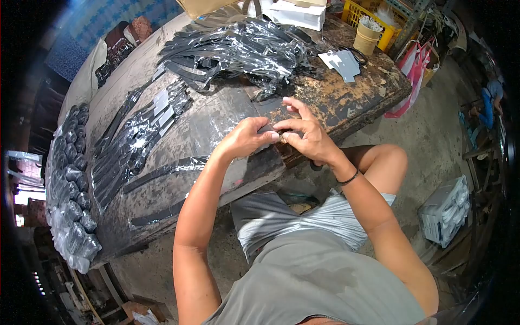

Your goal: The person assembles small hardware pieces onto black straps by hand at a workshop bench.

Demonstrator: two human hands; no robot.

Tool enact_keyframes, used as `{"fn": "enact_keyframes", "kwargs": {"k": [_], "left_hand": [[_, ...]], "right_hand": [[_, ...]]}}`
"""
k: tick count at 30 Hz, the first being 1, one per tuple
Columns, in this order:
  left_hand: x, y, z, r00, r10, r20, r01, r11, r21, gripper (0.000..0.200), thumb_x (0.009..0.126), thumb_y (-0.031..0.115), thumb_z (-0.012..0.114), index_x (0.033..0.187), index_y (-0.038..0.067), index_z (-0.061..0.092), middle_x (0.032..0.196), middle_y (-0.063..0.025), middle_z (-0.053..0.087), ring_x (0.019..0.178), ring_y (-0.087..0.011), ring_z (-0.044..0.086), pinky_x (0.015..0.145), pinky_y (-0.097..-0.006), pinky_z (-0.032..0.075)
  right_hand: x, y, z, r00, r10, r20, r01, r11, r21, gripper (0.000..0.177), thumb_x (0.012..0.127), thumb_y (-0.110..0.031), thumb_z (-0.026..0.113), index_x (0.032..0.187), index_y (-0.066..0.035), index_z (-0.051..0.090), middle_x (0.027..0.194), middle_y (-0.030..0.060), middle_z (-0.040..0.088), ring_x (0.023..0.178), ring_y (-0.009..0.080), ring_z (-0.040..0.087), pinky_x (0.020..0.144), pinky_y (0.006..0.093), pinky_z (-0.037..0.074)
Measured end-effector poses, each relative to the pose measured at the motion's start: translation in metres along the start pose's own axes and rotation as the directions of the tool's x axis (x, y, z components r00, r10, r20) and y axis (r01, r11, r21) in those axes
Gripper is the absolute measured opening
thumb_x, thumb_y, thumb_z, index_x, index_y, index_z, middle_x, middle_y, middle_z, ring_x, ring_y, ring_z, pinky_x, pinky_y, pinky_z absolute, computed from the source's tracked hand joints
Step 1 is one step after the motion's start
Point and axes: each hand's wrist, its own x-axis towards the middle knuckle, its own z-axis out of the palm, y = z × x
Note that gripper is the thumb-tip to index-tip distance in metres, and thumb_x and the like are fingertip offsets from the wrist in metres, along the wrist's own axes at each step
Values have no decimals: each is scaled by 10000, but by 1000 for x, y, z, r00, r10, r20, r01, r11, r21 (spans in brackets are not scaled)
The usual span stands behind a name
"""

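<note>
Over the near edge of the worktable (216, 116), both of my hands meet at a small dark strip (266, 129). My left hand (244, 141) pinches it between thumb and forefinger. From the other side, my right hand (311, 138) brings thumb and forefinger together at its end, with its other fingers raised. Most of the strip is hidden by my fingers, and I cannot tell what it belongs to. Left of my hands, a black strap in clear plastic (162, 177) lies along the table, and another wrapped strap (157, 215) lies nearer the edge.
A large heap of plastic-wrapped black straps (238, 51) covers the table's back, with a smaller pile (127, 141) at left. Rolled wrapped bundles (73, 189) line the left edge. Grey cards (343, 65) lie near a tan cup (367, 37). A wrapped box (444, 211) sits on the floor.
</note>
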Motion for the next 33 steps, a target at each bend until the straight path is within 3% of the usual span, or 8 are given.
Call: {"fn": "enact_keyframes", "kwargs": {"k": [3,5,9,12,23,29,31,33], "left_hand": [[1,0,-2,999,-20,37,21,1000,-19,359,867,297,659,1026,-22,613,843,-86,632,822,-132,543,763,-328,450],[-1,2,-4,999,-38,37,38,999,-12,361,867,300,660,1028,-19,612,847,-86,636,823,-134,546,769,-329,450],[2,4,-3,997,-53,59,53,999,0,354,866,301,658,1030,-10,614,855,-85,641,829,-139,555,775,-327,451],[3,16,-1,993,-102,62,100,994,34,344,866,293,654,1031,-7,616,866,-90,645,835,-143,559,778,-321,450],[2,21,-5,990,-69,126,60,995,77,395,880,363,647,1075,21,609,890,-87,664,818,-141,576,748,-320,461],[18,24,4,973,-87,215,81,996,35,388,899,339,621,1114,19,578,822,-59,635,781,-130,552,718,-308,458],[22,21,9,989,65,136,-57,997,-59,336,907,304,610,1078,16,590,793,-38,623,746,-117,540,701,-294,456],[18,27,5,995,31,98,-33,999,17,307,908,285,609,1054,15,596,790,-31,621,743,-111,538,700,-289,454]], "right_hand": [[2,3,-7,991,10,-130,-12,1000,-18,214,793,-78,637,1004,-64,672,1281,132,492,1077,265,542,886,366,476],[3,5,-11,933,305,-190,-272,945,182,180,803,-82,640,979,-43,648,1126,119,587,976,213,585,820,338,485],[3,2,-14,893,445,-58,-408,858,311,165,834,-65,637,989,-22,601,840,50,635,756,135,606,700,282,494],[6,5,-7,931,308,-197,-245,926,289,153,838,-66,649,976,-20,602,806,30,630,698,90,588,643,247,482],[10,-4,-23,907,381,-180,-328,906,267,121,821,-130,699,886,-45,644,758,16,661,697,72,596,636,250,481],[10,-11,-17,963,244,-115,-216,953,213,109,818,-105,689,880,-29,642,760,45,665,690,89,599,632,264,483],[11,-8,-17,955,276,-106,-244,939,241,90,826,-91,679,879,-30,639,744,24,651,681,71,585,616,258,478],[13,-3,-19,917,377,-134,-290,858,425,93,837,-76,677,895,-33,618,741,4,625,666,50,566,583,237,471]]}}
